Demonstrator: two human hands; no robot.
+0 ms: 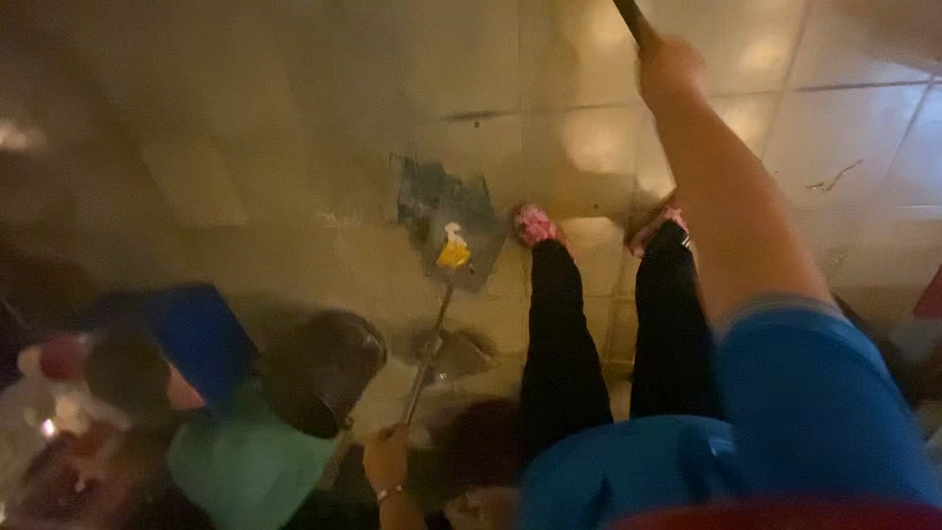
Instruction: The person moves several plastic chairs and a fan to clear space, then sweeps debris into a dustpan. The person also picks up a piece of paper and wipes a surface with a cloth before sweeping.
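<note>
- Floor tiles (589, 147): pale beige-cream, dark grout lines, glossy glare patches.
- Dustpan (432, 201): teal-blue, w/ yellow & white scrap (453, 250) on it.
- Dustpan handle (428, 355): silver-grey.
- Slippers (535, 224): pink.
- Trousers (564, 344): black.
- Sleeve (814, 393): bright blue, lighter band at cuff.
- Stick (633, 18) in right hand (669, 64): dark, near black.
- Bin (196, 329): blue; cloth (245, 461) nearby was mint green.

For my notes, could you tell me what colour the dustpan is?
The dustpan is dark teal, seen in the head view.
</note>
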